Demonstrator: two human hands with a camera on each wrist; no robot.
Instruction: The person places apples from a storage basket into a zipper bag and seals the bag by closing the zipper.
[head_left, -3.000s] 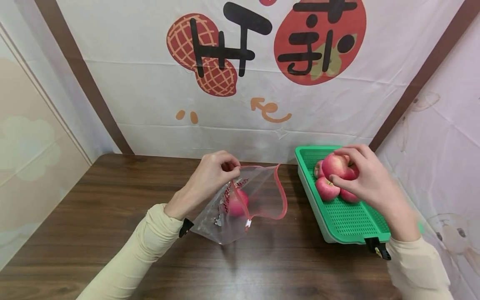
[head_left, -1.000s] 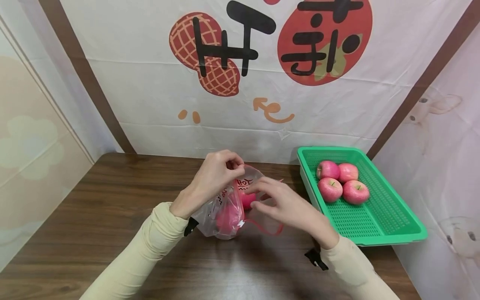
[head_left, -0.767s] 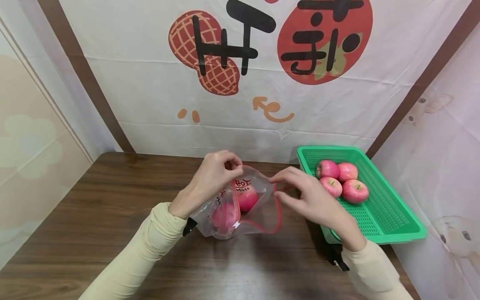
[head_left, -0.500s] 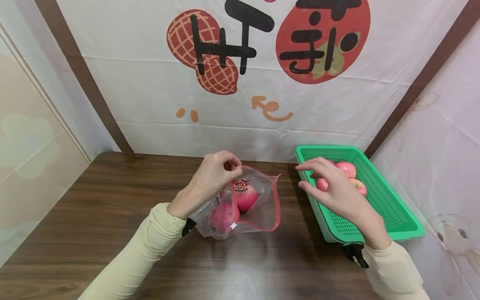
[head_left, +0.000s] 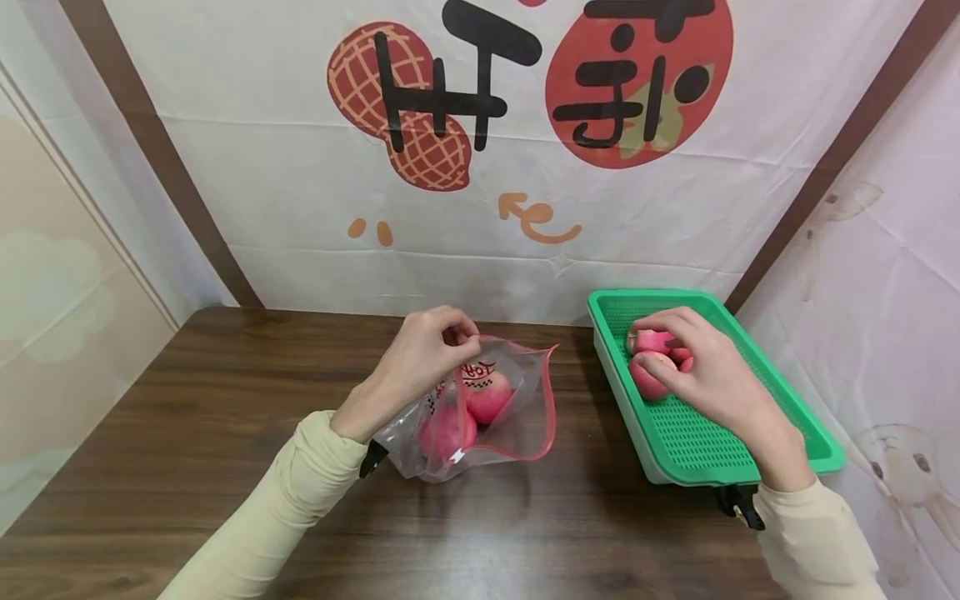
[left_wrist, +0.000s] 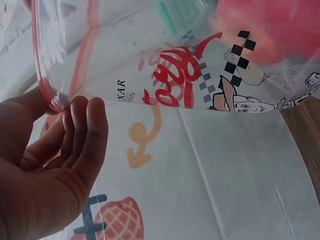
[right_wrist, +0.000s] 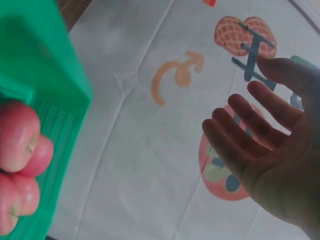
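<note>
My left hand pinches the upper rim of a clear slider zip bag with a red edge, its mouth spread toward the right. Inside lie two red apples, one behind the other. In the left wrist view, thumb and fingers grip the bag's red edge, beside red lettering and a cartoon print. My right hand hovers over the green basket, its fingers spread and gently bent, nothing between them. Under it sit several apples, partly hidden by the hand; the right wrist view shows these apples apart from the fingers.
The basket stands at the right on a dark wood table, near the back edge. A white printed cloth hangs behind the table, and another cloth closes off the right side. The bag's white slider sits at its front edge.
Earlier my right hand held an apple over the basket; that apple is now in the bag beside the first. The right hand has moved back right, over the basket. My left hand keeps its grip.
</note>
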